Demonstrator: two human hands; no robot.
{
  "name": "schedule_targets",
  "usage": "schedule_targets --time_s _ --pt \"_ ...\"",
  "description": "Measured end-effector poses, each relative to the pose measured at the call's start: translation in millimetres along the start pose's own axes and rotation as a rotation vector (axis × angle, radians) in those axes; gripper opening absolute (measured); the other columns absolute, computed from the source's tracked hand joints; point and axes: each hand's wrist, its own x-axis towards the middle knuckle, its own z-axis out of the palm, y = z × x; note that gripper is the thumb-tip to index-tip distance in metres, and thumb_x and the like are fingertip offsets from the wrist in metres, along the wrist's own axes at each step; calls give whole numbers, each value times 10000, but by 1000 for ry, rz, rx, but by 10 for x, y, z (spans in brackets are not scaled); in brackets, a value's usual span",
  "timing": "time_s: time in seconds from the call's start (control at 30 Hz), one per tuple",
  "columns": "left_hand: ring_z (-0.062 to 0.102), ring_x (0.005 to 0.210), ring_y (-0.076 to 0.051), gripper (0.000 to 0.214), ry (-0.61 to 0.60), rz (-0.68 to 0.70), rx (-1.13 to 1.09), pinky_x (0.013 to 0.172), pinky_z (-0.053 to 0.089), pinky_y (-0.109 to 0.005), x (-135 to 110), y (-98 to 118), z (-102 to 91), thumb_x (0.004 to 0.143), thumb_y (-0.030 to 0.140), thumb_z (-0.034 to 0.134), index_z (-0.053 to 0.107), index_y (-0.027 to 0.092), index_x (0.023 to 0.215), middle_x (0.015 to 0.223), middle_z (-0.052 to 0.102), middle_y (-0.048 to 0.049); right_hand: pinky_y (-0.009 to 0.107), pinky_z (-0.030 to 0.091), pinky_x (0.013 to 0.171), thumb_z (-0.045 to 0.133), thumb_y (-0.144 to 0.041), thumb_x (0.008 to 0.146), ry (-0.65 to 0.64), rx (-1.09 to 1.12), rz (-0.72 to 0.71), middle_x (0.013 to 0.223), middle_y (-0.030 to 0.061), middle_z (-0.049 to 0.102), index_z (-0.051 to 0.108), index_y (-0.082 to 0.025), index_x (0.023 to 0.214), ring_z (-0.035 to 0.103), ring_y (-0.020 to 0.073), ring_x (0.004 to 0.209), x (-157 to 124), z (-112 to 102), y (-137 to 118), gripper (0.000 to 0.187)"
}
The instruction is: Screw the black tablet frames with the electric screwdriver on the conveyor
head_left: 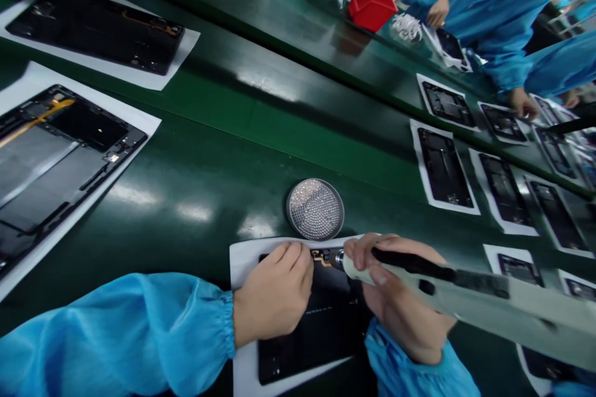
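Observation:
An opened black device (326, 325), like a phone or tablet with its inner parts bare, lies on a white sheet (243, 260) in front of me. My right hand (395, 288) grips a pale electric screwdriver (484, 298) with a black lever. Its metal tip points left at the device's top edge, beside a small gold flex cable (321, 257). My left hand (277, 294) rests over the top left of the device, fingers curled and pressed together. Whatever those fingers hold, if anything, is hidden. Just beyond the sheet sits a round dimpled screw dish (315, 208).
Two opened devices on sheets lie at left, a nearer one (51, 155) and a farther one (97, 28). Several more (442, 164) lie in rows at right on the green bench (186, 223). Across the bench are a red bin (372, 6) and co-workers in blue sleeves (484, 18).

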Motion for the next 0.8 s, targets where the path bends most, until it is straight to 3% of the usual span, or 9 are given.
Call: schedule_targets --time_s 0.2,0.8 --pt "594 1081 -345 451 1 7 16 966 420 -436 -13 -24 27 922 332 568 684 -6 1198 1196 661 -220 415 536 743 692 -164 842 14 -2 10 829 8 637 697 -267 1051 628 182 739 -19 41 163 233" --pt "592 1069 -338 408 -23 20 -2 946 410 -438 41 8 -15 950 310 525 692 1 1159 1191 658 -210 403 514 709 657 -128 852 -50 -12 25 810 3 636 667 -264 1061 630 194 748 -22 32 157 249"
